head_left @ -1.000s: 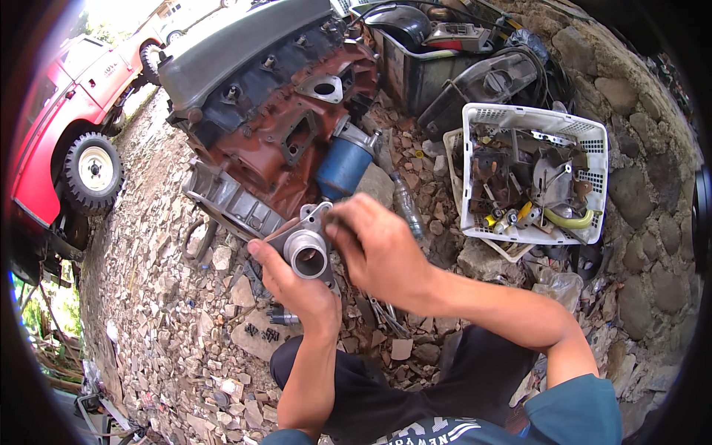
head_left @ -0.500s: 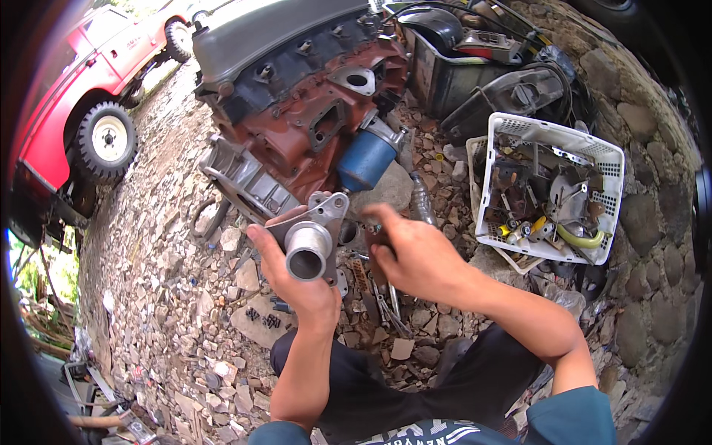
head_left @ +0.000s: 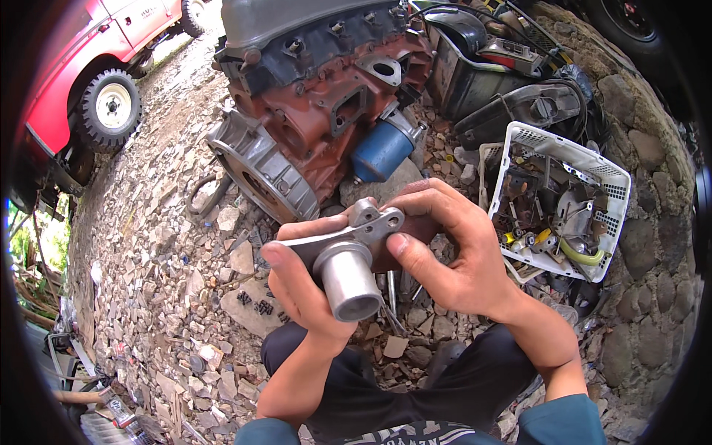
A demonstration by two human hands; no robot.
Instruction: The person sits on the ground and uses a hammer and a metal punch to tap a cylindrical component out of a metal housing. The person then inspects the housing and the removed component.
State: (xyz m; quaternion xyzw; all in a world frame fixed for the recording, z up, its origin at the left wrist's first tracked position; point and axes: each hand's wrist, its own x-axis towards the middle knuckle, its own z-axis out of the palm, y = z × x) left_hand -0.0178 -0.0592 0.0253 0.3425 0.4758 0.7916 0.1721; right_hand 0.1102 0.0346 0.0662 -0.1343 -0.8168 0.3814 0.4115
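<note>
A silvery metal flanged pipe fitting [head_left: 352,285], a short round tube on a flat plate with bolt holes, is held up over my lap. My left hand [head_left: 308,293] is closed around its left side, thumb along the plate and fingers behind. My right hand [head_left: 463,252] is closed on a thin reddish-brown sheet [head_left: 415,231], bent against the plate's right end, with the thumb by the bolt holes. The back of the plate is hidden. Beyond my hands stands a red-brown engine block [head_left: 308,119] with a blue canister filter [head_left: 383,152] on its side.
A white plastic basket [head_left: 619,185] of metal parts stands at the right, near a stone wall [head_left: 644,215]. Behind it are a black bin [head_left: 452,70] and a dark tank [head_left: 519,111]. Several small dark parts [head_left: 256,302] lie on a flat stone. A red vehicle [head_left: 55,96] stands far left.
My right hand has come left onto the plate's right end, bringing the reddish-brown sheet against it. The fitting has turned and come nearer. The whole view has shifted slightly.
</note>
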